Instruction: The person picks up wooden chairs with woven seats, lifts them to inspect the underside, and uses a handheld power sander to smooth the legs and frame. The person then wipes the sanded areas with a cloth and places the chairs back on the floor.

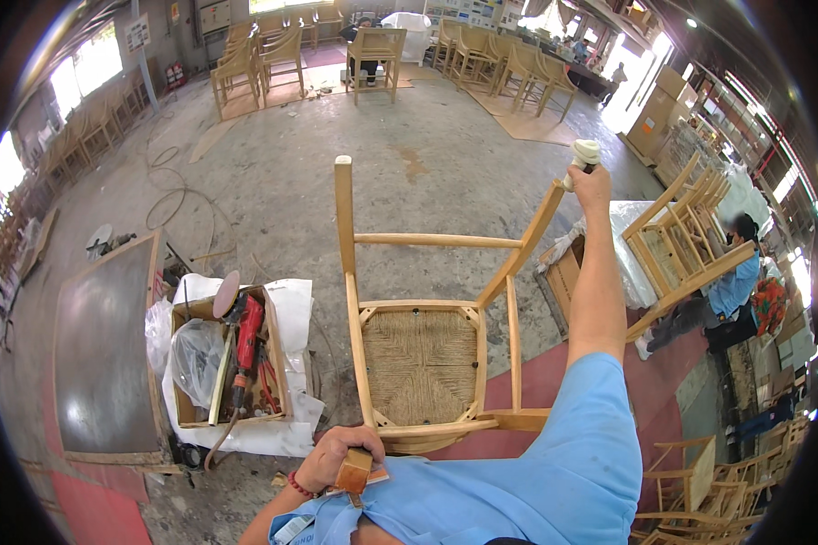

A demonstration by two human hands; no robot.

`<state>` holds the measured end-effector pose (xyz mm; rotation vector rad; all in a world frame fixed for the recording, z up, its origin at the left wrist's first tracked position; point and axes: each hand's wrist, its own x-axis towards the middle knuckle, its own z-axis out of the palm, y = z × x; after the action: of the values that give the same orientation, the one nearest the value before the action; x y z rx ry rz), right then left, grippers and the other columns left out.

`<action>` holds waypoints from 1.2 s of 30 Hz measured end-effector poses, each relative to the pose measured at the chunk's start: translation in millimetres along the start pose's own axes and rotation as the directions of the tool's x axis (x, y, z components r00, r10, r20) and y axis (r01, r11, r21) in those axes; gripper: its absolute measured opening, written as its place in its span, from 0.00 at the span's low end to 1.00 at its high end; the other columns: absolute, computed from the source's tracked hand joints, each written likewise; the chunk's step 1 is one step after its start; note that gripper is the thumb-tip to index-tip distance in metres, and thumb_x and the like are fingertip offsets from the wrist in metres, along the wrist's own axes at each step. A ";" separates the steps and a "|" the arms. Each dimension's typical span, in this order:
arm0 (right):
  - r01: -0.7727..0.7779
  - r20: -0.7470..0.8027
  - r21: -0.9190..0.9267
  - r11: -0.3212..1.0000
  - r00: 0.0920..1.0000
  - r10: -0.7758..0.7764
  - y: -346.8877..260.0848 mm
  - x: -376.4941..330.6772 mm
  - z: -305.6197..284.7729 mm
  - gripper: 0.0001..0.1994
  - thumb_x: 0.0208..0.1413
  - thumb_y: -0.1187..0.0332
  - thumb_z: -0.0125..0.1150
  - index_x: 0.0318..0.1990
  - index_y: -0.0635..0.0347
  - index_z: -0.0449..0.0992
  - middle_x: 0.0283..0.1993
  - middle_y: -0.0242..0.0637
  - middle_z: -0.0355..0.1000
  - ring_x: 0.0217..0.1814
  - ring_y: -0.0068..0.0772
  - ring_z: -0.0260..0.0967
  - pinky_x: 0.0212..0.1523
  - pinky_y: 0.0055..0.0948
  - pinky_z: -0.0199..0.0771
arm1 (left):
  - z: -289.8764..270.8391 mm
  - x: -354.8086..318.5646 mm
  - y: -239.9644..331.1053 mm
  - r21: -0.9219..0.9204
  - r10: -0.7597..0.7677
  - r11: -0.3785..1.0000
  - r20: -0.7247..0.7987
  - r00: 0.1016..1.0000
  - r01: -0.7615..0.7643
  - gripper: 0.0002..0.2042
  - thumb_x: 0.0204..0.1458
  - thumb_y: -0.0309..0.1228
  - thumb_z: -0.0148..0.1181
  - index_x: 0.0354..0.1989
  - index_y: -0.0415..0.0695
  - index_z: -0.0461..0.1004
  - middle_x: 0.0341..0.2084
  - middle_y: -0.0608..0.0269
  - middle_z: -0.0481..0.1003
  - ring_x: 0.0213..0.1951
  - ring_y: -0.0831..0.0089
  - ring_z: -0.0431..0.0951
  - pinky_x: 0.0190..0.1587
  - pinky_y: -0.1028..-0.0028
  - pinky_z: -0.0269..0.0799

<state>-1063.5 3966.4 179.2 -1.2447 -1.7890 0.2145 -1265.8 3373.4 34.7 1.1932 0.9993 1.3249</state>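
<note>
A wooden chair is upturned in front of me, its legs pointing up and the underside of its woven seat showing. My left hand is closed around the end of the near left chair leg, by my shirt. Out at the far right leg, my right hand grips a rounded white roll-like thing with a dark part under it; its exact kind is unclear. A whitish cap or wrap covers the tip of the far left leg.
Left of the chair, a wooden box holds a red power sander and plastic bags. A dark framed panel lies farther left. Another person sits at the right beside a tilted chair. A hose curls across the floor.
</note>
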 end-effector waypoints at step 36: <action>0.167 0.344 0.612 0.773 0.824 -0.450 -280.8 -130.1 199.9 0.20 0.48 0.62 0.68 0.46 0.64 0.79 0.42 0.49 0.80 0.44 0.46 0.79 0.48 0.38 0.75 | 18.4 -14.2 -9.7 -0.038 0.113 0.992 -0.116 0.987 -0.118 0.37 0.66 0.58 0.31 0.34 0.31 0.76 0.29 0.53 0.78 0.35 0.64 0.77 0.44 0.68 0.72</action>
<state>-1388.6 3794.5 156.6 -0.4600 -2.1038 0.8482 -1246.6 3359.2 26.4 1.1666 0.9882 1.5132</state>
